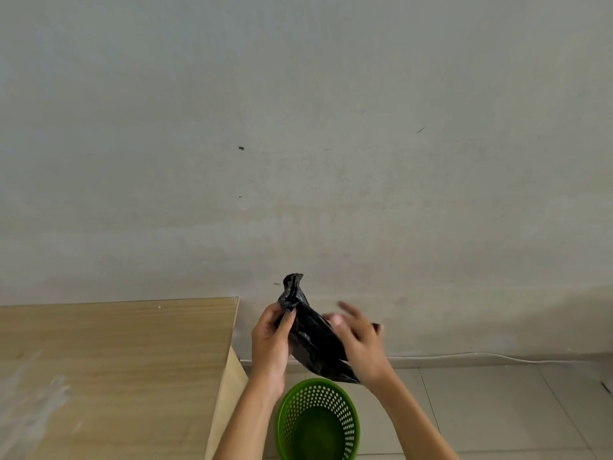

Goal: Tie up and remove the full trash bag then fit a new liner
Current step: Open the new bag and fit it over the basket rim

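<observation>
A crumpled black plastic liner (310, 336) is held in the air in front of the wall, above the bin. My left hand (270, 343) pinches its upper end between thumb and fingers. My right hand (360, 343), blurred, lies against its lower right side, fingers partly spread over the plastic. Below on the floor stands a round green perforated bin (345, 396) with nothing visible inside it. No full tied bag is in view.
A light wooden table (116, 366) fills the lower left, its corner close to my left forearm and the bin. A grey wall rises behind. A white cable (481, 356) runs along the wall's foot over the tiled floor (497, 410).
</observation>
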